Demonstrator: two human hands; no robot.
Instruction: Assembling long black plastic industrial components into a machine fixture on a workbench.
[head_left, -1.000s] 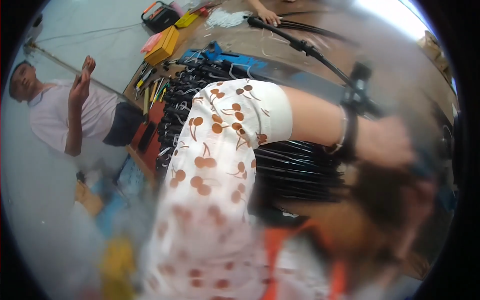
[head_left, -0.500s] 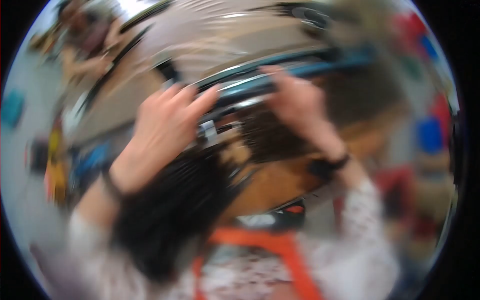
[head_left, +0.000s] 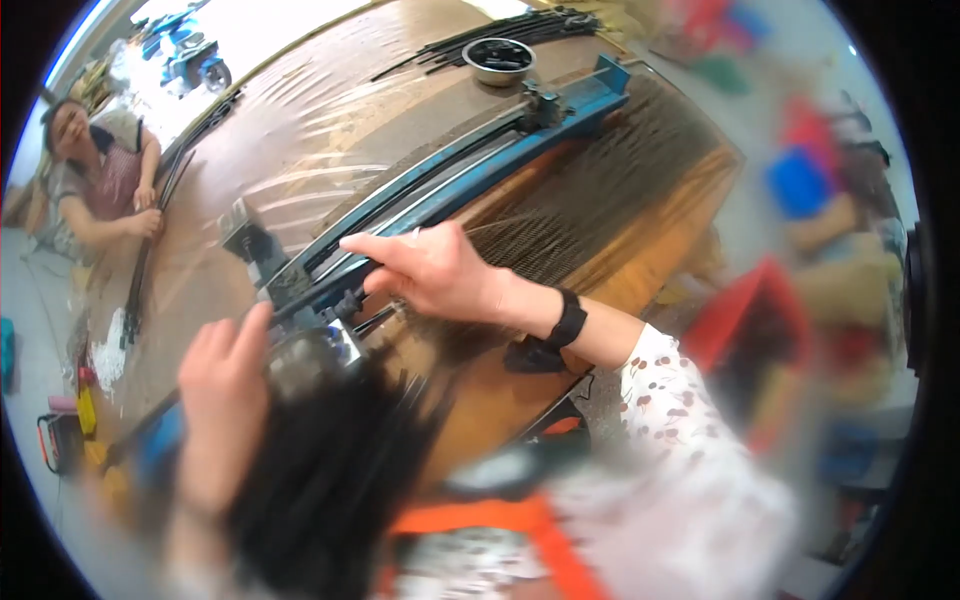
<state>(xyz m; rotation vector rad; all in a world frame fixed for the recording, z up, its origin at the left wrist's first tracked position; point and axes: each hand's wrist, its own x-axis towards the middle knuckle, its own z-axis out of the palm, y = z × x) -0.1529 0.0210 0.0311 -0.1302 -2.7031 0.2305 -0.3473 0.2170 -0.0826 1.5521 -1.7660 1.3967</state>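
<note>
My left hand (head_left: 225,375), blurred, is at the left end of a long blue metal rail fixture (head_left: 480,175); its thumb points up beside a dark bar, and its grip cannot be made out. My right hand (head_left: 440,272) reaches over the fixture's near side. Its index finger points left while the other fingers curl under, and whatever they grip is hidden. Between the hands sits a shiny metal block (head_left: 340,340) with a dark clamp part (head_left: 250,240) behind it. A thick bundle of thin black strips (head_left: 330,470) lies close to my body.
A metal bowl (head_left: 499,62) of black pieces stands at the back, by more black strips (head_left: 560,24). Across the table at left, a co-worker (head_left: 105,175) handles long black strips (head_left: 165,210). A red container (head_left: 755,320) and blue object (head_left: 800,182) are at right.
Both hands have moved left and down in the view, the left one toward the fixture's end. My right index finger now points left. The view has shifted and become sharper.
</note>
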